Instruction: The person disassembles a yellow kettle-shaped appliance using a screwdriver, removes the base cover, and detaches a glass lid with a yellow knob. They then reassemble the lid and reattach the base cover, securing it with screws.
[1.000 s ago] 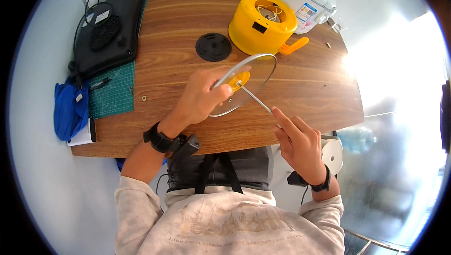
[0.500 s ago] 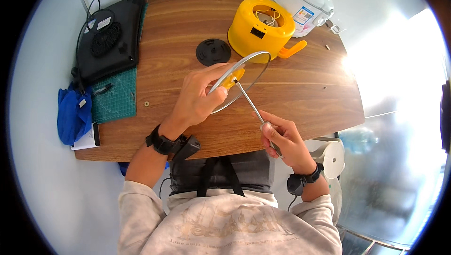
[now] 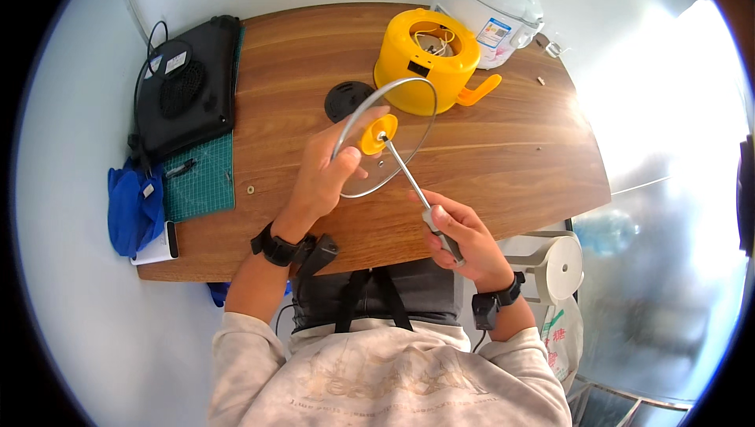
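My left hand [image 3: 321, 166] grips a round glass lid with a metal rim [image 3: 432, 104], held tilted above the table. The fingers are behind the glass near a yellow knob [image 3: 374, 141], and the thumb lies at the rim side. My right hand [image 3: 470, 244] is closed around the grey handle of a screwdriver [image 3: 406, 172]. Its shaft slants up to the left, with the tip at the middle of the knob. Beyond the lid stands a yellow pot-shaped appliance body [image 3: 393, 53] with an orange-yellow handle and loose wires inside its round opening. A black slotted disc [image 3: 344, 100] lies beside it.
A white rice cooker [image 3: 503, 14] stands behind the yellow body. On the left are a black appliance [image 3: 189, 85] with a cable, a green cutting mat [image 3: 206, 191] and a blue cloth [image 3: 134, 211]. A small ring [image 3: 251, 189] lies on the wooden table [image 3: 291, 49].
The lid and knob have turned so that the knob's underside faces me more. The screwdriver has swung slightly with them, its tip still at the knob. The whole view has shifted a little.
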Available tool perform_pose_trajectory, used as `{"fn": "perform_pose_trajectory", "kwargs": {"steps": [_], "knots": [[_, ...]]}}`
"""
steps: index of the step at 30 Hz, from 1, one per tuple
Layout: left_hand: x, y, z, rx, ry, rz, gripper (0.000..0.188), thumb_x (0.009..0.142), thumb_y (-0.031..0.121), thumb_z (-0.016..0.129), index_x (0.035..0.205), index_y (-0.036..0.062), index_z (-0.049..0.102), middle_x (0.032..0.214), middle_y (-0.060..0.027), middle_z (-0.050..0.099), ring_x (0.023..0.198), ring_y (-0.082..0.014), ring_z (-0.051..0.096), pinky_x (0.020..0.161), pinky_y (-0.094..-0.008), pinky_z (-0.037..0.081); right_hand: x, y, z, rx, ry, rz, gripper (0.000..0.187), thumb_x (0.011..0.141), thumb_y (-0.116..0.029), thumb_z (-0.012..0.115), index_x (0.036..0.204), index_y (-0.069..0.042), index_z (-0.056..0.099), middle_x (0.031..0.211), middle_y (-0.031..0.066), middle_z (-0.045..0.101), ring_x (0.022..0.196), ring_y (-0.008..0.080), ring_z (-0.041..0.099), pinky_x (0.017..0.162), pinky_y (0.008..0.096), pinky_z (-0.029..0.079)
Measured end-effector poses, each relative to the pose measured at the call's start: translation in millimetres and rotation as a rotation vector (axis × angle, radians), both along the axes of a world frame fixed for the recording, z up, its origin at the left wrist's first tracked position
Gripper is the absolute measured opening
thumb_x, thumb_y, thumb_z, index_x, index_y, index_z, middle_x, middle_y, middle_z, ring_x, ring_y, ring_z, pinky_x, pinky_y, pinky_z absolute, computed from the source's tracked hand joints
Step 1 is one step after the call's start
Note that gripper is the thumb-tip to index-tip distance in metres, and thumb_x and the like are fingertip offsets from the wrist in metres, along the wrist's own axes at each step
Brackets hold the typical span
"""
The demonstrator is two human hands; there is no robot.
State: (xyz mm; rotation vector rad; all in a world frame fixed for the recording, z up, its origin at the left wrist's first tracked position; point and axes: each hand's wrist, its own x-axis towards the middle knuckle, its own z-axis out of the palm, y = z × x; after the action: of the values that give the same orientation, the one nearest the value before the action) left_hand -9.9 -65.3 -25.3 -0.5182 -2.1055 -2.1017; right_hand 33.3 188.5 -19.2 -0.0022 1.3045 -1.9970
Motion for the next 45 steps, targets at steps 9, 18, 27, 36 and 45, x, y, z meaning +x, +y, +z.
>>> {"fn": "perform_pose_trajectory", "kwargs": {"steps": [9,18,27,36,45], "knots": [[-20,-23,-12,0.225,-0.235,0.147,0.074,0.1,0.057,0.036,0.149,0.0032,0.048,0.135,-0.0154,0.064,0.098,-0.0247,0.075,0.064,-0.0243,0.057,7,19,-13,0.393,0.436,-0.203,0.029,0.098,-0.011,0.062,0.125,-0.003,0.055,0.078,0.0017,0.063,0.061,0.0069,0.053,0.054,0.0223,0.042],[-38,-84,12,0.139,-0.421,0.399,0.068,0.104,0.054,0.034,0.152,0.0064,0.044,0.129,-0.0283,0.064,0.09,-0.0296,0.076,0.069,-0.0296,0.06,-10,56,-34,1.256,1.064,-0.555,0.029,0.088,-0.01,0.073,0.116,-0.006,0.067,0.101,0.0129,0.071,0.09,0.0344,0.069,0.078,0.0386,0.054],[-64,-124,-10,0.377,-0.516,0.266,0.058,0.107,0.043,0.043,0.154,0.0088,0.039,0.132,-0.0292,0.06,0.102,-0.0352,0.072,0.08,-0.0355,0.062,-40,57,-45,1.345,1.248,-0.59,0.031,0.091,-0.013,0.071,0.122,-0.005,0.067,0.103,0.01,0.067,0.095,0.0297,0.066,0.076,0.04,0.054],[-88,-131,-26,0.572,-0.554,0.234,0.047,0.105,0.032,0.055,0.141,0.0032,0.047,0.132,-0.0208,0.063,0.109,-0.0376,0.07,0.09,-0.0407,0.06,-51,72,-66,1.309,1.254,-0.572,0.03,0.09,-0.013,0.073,0.119,-0.007,0.068,0.099,0.0089,0.067,0.093,0.0284,0.066,0.076,0.0389,0.054],[-92,-134,-47,0.683,-0.564,0.313,0.05,0.105,0.032,0.056,0.143,0.002,0.043,0.138,-0.0247,0.054,0.123,-0.0396,0.061,0.098,-0.0441,0.057,-46,71,-67,1.358,1.344,-0.543,0.034,0.087,-0.013,0.076,0.12,-0.01,0.068,0.097,0.007,0.065,0.09,0.0263,0.064,0.073,0.0375,0.054]]}}
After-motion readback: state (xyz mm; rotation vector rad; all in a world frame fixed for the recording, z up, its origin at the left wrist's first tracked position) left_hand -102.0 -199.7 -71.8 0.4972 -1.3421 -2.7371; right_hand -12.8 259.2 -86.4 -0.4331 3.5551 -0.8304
